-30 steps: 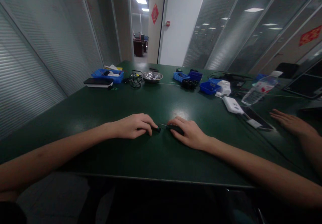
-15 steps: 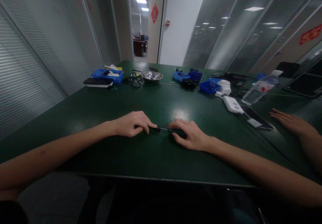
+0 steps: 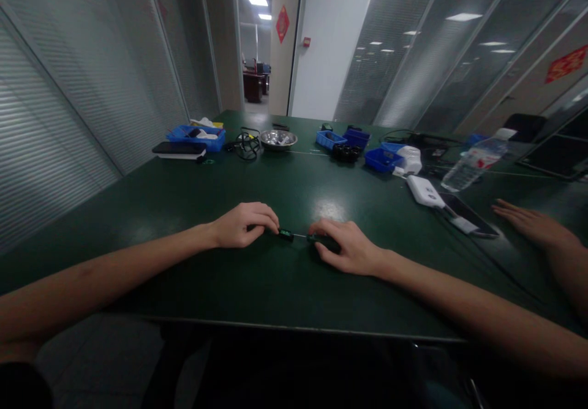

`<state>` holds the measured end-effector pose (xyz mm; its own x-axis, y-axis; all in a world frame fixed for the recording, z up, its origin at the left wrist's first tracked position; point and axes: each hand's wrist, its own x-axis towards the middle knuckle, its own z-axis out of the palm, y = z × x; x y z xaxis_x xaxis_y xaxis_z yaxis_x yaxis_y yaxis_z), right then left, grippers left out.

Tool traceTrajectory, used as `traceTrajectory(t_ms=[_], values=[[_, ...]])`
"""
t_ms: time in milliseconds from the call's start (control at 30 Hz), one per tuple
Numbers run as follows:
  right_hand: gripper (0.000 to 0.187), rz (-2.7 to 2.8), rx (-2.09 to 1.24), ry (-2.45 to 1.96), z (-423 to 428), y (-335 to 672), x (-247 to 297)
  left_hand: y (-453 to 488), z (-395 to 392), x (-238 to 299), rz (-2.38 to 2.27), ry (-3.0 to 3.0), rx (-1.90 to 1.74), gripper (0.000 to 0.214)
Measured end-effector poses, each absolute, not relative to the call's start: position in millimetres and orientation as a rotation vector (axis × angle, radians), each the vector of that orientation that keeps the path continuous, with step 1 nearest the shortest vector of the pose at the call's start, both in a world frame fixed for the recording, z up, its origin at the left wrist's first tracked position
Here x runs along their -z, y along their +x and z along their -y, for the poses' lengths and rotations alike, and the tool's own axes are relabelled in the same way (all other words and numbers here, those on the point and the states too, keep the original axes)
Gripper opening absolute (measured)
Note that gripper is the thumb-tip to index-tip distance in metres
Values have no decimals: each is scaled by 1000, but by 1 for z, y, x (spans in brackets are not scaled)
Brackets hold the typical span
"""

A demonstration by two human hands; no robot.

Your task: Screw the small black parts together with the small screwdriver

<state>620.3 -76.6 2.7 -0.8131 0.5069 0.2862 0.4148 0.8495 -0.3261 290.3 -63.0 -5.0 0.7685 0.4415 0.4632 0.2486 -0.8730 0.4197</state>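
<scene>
My right hand (image 3: pixel 346 247) is closed around the dark handle (image 3: pixel 327 241) of a screwdriver, resting low over the green table. Its thin metal shaft (image 3: pixel 300 236) points left and meets a small black-and-green block (image 3: pixel 285 234) lying on the tabletop. My left hand (image 3: pixel 245 224) is at the block's left end, fingers loosely bent and thumb apart from them. Its fingertips are right beside the block; whether they touch it I cannot tell. The join between shaft and block is too small to make out.
Farther back stand a metal bowl (image 3: pixel 278 147), a blue basket (image 3: pixel 212 144), blue bins (image 3: pixel 383 160) and coiled cable (image 3: pixel 247 146). At right are a water bottle (image 3: pixel 475 164), a white power bank (image 3: pixel 425 191), a phone (image 3: pixel 473 216) and another person's hand (image 3: pixel 535 222).
My left fingers have drawn back a little to the left and curled, uncovering more of the small block. My right hand and the screwdriver have hardly moved.
</scene>
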Motion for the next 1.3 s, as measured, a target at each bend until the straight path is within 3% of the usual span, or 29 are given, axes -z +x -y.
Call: traceTrajectory(t_ms=[1300], values=[[28,2691,-342,-766,80,620,-4,289,58,1,-551,2652,-677,36]])
